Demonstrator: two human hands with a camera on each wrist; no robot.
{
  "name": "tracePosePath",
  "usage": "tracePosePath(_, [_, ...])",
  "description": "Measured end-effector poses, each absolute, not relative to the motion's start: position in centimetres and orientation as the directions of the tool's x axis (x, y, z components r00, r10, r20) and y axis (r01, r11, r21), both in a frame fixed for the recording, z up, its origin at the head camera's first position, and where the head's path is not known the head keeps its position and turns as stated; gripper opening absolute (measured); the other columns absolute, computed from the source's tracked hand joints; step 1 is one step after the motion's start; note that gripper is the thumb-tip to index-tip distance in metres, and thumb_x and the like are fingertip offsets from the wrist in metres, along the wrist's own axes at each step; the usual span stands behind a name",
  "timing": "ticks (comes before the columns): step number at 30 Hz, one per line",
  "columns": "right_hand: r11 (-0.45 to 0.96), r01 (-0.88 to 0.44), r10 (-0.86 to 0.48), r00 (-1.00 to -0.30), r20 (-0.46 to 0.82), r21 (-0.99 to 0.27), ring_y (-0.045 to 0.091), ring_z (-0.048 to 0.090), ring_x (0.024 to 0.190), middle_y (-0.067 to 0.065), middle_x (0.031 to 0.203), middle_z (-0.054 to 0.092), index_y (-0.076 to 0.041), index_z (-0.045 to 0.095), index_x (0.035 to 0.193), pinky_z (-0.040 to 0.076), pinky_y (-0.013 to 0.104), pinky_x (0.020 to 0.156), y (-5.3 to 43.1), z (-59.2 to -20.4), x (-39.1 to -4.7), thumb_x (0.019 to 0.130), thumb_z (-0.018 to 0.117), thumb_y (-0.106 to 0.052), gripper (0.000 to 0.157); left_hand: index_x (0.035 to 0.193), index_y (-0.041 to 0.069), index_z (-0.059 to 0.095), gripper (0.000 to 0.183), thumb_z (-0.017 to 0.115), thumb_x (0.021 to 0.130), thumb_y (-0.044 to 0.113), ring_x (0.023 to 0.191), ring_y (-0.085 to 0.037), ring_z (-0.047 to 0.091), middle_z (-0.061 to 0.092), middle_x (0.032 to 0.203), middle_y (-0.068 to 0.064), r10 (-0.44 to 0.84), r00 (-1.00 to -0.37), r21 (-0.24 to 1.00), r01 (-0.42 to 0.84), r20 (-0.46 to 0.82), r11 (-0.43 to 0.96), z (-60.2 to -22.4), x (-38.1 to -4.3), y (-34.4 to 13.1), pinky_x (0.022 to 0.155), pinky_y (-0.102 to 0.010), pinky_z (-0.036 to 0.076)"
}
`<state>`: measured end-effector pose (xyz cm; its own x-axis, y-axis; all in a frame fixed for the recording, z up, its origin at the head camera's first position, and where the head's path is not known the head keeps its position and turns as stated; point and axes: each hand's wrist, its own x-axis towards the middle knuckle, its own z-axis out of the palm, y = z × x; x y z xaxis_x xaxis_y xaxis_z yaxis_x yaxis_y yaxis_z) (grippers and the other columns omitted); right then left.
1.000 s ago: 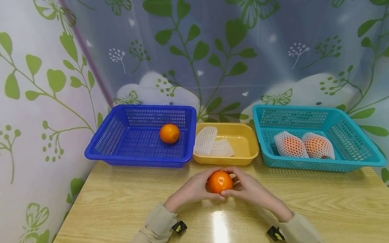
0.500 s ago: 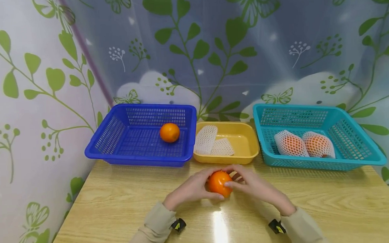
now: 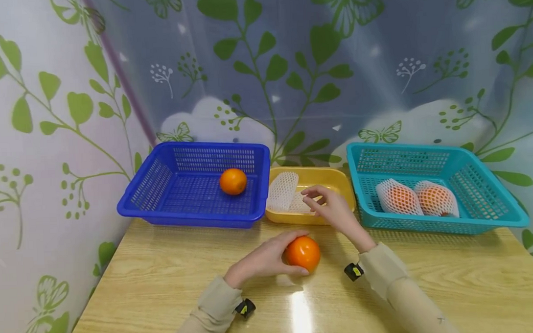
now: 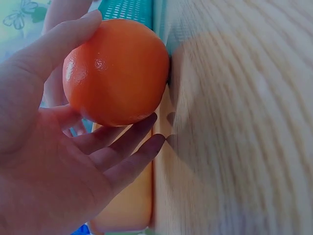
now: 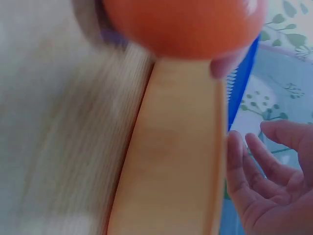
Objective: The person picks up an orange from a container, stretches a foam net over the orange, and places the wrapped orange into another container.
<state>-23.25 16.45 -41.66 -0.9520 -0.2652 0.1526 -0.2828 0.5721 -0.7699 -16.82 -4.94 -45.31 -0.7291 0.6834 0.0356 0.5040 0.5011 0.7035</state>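
An orange [image 3: 303, 254] rests on the wooden table in front of the yellow tray [image 3: 344, 214]. My left hand [image 3: 269, 257] holds it from the left, thumb on the near side and fingers round the far side. In the left wrist view the thumb meets the glossy peel of the orange [image 4: 117, 73]. My right hand [image 3: 331, 208] is over the yellow tray, fingers loosely bent with nothing in them. Just beneath its fingertips lies a white foam net sleeve [image 3: 298, 203], partly hidden by the hand; another foam net sleeve [image 3: 282, 190] leans at the tray's left side.
On the left stands a blue basket [image 3: 193, 219] with one orange [image 3: 233, 181] in it. To the right, a teal basket [image 3: 427, 225] holds two fruits in foam nets, a left one [image 3: 399, 197] and a right one [image 3: 437, 199]. A patterned curtain hangs close behind.
My right hand has let go of the orange and moved forward over the yellow tray. My left hand stays at the orange, which has hardly moved.
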Motion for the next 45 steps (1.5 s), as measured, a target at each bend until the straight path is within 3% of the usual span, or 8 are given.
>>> tracePosePath(4, [0.65,-0.252,-0.216,-0.966,0.143,-0.717,0.026,0.072,0.081,0.015,0.11,0.073,-0.003,0.068,0.123,0.06,0.033,0.069,15.5,-41.8,-25.0,0.099,0.068,-0.026,0.033,0.154,0.016,0.04,0.084,0.082,0.085,0.04,0.138,-0.022,0.048,0.048,0.152,-0.006,0.676,-0.737,0.706,0.487,0.017,0.514,-45.2,-16.8,-5.0,0.115,-0.042,0.039])
tracePosePath(9, [0.742,-0.164,-0.19,-0.981,0.031,-0.65,0.022,0.071,0.078,0.017,0.11,0.073,-0.001,0.066,0.124,0.059,0.033,0.07,14.5,-42.1,-26.7,0.099,0.065,-0.037,0.045,0.156,0.014,0.036,0.09,0.083,0.084,0.04,0.138,-0.024,0.048,0.046,0.155,-0.008,0.666,-0.746,0.704,0.473,-0.001,0.53,-45.3,-16.8,-4.9,0.115,-0.041,0.038])
tracePosePath(14, [0.78,-0.094,-0.164,-0.985,-0.057,-0.619,0.017,0.069,0.072,0.011,0.098,0.076,0.0,0.067,0.123,0.057,0.031,0.07,13.7,-42.7,-27.6,0.098,0.064,-0.048,0.054,0.155,0.014,0.037,0.09,0.084,0.083,0.04,0.137,-0.025,0.049,0.046,0.154,-0.009,0.648,-0.762,0.705,0.45,-0.017,0.548,-45.4,-16.7,-4.8,0.114,-0.042,0.039])
tracePosePath(18, [0.772,-0.088,-0.158,-0.986,-0.056,-0.629,0.014,0.069,0.067,0.008,0.09,0.077,0.0,0.068,0.121,0.054,0.029,0.067,13.3,-43.2,-27.8,0.095,0.069,-0.046,0.053,0.155,0.014,0.039,0.088,0.083,0.084,0.041,0.136,-0.024,0.049,0.047,0.153,-0.008,0.645,-0.764,0.705,0.447,-0.019,0.55,-45.3,-16.6,-4.7,0.114,-0.041,0.04])
tracePosePath(27, [0.71,-0.06,-0.124,-0.991,-0.04,-0.702,0.016,0.07,0.063,0.016,0.101,0.076,0.0,0.065,0.124,0.053,0.024,0.056,13.4,-43.1,-27.8,0.093,0.075,-0.026,0.042,0.156,0.016,0.037,0.091,0.085,0.082,0.041,0.136,-0.023,0.05,0.047,0.154,-0.007,0.632,-0.775,0.703,0.443,-0.012,0.556,-45.4,-16.5,-4.5,0.113,-0.042,0.041])
tracePosePath(37, [0.536,-0.119,-0.131,-0.99,0.057,-0.836,0.026,0.073,0.071,0.025,0.109,0.072,0.005,0.061,0.127,0.062,0.04,0.071,15.3,-41.1,-27.2,0.096,0.072,-0.02,0.041,0.156,0.016,0.037,0.092,0.083,0.083,0.045,0.136,-0.023,0.049,0.046,0.154,-0.006,0.635,-0.772,0.713,0.444,-0.003,0.543,-45.5,-16.5,-4.7,0.113,-0.044,0.041])
tracePosePath(40, [0.466,-0.157,-0.119,-0.986,0.114,-0.871,0.029,0.073,0.075,0.028,0.111,0.07,0.007,0.06,0.126,0.062,0.042,0.071,15.9,-40.5,-26.7,0.097,0.071,-0.017,0.04,0.156,0.015,0.037,0.089,0.08,0.085,0.047,0.137,-0.024,0.048,0.046,0.155,-0.007,0.627,-0.779,0.726,0.429,-0.004,0.538,-45.4,-16.7,-4.7,0.113,-0.045,0.041])
tracePosePath(45, [0.415,-0.21,-0.105,-0.977,0.183,-0.885,0.037,0.072,0.089,0.027,0.115,0.067,0.006,0.059,0.13,0.062,0.036,0.07,16.9,-39.2,-25.3,0.098,0.069,-0.02,0.042,0.155,0.014,0.04,0.073,0.068,0.096,0.047,0.134,-0.024,0.051,0.049,0.152,-0.008,0.607,-0.794,0.75,0.406,0.007,0.522,-44.8,-16.9,-4.8,0.111,-0.043,0.043])
